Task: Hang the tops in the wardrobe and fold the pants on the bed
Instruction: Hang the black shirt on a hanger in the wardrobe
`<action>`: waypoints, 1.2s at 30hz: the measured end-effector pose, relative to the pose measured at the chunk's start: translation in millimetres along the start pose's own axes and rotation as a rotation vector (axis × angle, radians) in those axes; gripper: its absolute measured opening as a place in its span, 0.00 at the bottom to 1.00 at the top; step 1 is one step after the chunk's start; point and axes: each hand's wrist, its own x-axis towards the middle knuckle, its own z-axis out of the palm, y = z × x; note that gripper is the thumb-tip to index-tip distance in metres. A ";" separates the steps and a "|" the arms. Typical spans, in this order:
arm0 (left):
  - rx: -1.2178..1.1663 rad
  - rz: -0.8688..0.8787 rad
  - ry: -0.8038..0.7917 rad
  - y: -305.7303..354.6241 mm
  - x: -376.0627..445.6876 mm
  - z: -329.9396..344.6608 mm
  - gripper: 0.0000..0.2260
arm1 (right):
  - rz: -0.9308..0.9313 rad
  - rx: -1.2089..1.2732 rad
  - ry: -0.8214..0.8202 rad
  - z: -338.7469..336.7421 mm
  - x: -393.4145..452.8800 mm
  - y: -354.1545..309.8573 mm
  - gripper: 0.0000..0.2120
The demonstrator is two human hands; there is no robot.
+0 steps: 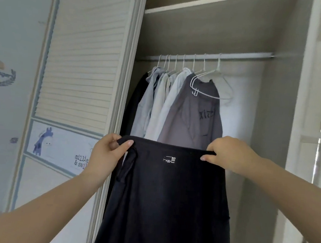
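Observation:
A black garment [167, 200] with a small white label near its top hem hangs stretched between my hands in front of the open wardrobe. My left hand [107, 153] pinches its upper left corner, thumb on the front. My right hand [229, 153] grips the upper right corner. Behind it, several tops hang on white hangers from the wardrobe rail [211, 56]: a black one at the left, pale blue and white shirts, and a grey top [195, 117] with dark lettering. An empty white hanger [210, 83] hangs in front of the grey top.
A louvred sliding wardrobe door [83, 55] with a giraffe picture stands at the left. A shelf [206, 4] runs above the rail. The rail's right half is bare. A white frame [317, 116] stands at the right edge.

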 end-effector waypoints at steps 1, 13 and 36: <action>-0.043 0.000 -0.006 -2.5 9.4 9.6 0.10 | -0.005 -0.012 -0.015 1.2 8.7 5.8 0.20; -0.189 0.190 -0.173 -10.2 132.7 125.4 0.04 | 0.176 0.124 0.061 -17.3 139.0 75.9 0.08; -0.659 0.242 -0.473 -82.3 276.7 228.8 0.03 | 0.502 0.549 0.547 16.9 389.9 123.1 0.21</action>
